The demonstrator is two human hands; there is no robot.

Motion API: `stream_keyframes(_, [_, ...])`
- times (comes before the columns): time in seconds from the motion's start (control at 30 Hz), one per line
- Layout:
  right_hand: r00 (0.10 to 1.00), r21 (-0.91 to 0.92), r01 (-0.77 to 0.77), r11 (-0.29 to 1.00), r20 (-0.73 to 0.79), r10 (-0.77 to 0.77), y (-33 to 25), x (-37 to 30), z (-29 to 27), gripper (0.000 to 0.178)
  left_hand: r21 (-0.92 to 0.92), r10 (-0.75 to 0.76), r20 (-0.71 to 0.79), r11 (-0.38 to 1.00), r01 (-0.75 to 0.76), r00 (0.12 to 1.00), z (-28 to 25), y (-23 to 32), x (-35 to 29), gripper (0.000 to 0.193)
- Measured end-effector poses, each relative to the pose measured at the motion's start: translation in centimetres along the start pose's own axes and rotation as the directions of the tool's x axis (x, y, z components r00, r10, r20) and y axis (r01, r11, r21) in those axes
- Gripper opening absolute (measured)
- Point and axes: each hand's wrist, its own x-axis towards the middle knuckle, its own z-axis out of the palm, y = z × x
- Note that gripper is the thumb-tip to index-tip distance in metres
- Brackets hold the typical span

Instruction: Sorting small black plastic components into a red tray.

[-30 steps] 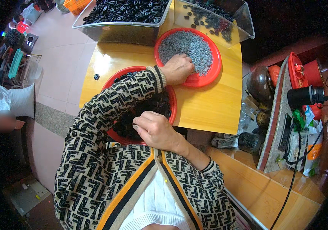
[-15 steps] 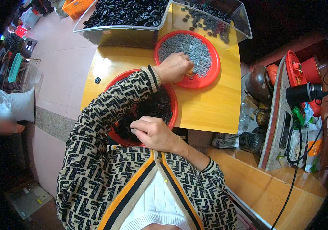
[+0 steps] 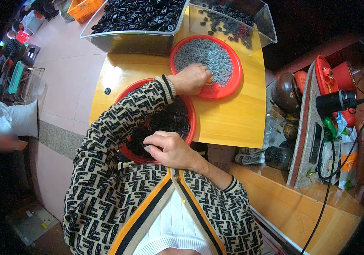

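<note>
My left hand (image 3: 192, 79) reaches over the near left edge of a round red tray (image 3: 238, 74) full of small grey screw-like pieces (image 3: 219, 59). Its fingers are curled down and closed; whatever is between the fingertips is hidden. My right hand (image 3: 170, 148) is held close to my body, above the near part of a red basin (image 3: 194, 127) with small black plastic pieces (image 3: 175, 117) inside. Thumb and index finger are pinched together there, and I cannot make out what they hold. My left sleeve covers part of the basin.
At the table's (image 3: 237, 123) far side stand a clear bin (image 3: 131, 44) heaped with black oval pieces and another clear bin (image 3: 269, 32) with fewer dark pieces. One black piece (image 3: 107, 91) lies at left. A side shelf (image 3: 303, 140) on the right holds a dark cylinder (image 3: 335, 103) with a cable.
My left hand has shifted slightly toward me at the tray's edge, fingers lower. The right hand keeps nearly the same place and its pinch. The whole view has moved slightly.
</note>
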Motion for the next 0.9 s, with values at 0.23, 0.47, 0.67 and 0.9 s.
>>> stream_keyframes(0.23, [0.999,0.037,-0.031,0.999,0.020,0.030,0.3,-0.2,0.0,0.015,-0.420,-0.228,-0.029,0.886,0.195,0.973,-1.5,1.2,-0.3,0.008])
stream_keyframes(0.47, [0.916,0.187,-0.387,0.903,-0.035,0.400,-0.4,-0.7,-1.0,0.019,-0.848,-0.419,0.054,0.460,0.263,0.906,-3.6,2.5,-2.0,0.005])
stream_keyframes(0.67, [0.837,0.460,-0.428,0.778,-0.123,0.534,0.8,-1.3,-2.6,0.014,-0.965,-0.518,0.244,-0.049,0.257,0.820,-6.8,4.2,-6.0,0.008])
stream_keyframes(0.9, [0.801,0.533,-0.355,0.768,-0.251,0.544,1.2,-0.5,-3.9,0.017,-0.925,-0.578,0.335,-0.351,0.144,0.744,-6.8,5.1,-7.6,0.010])
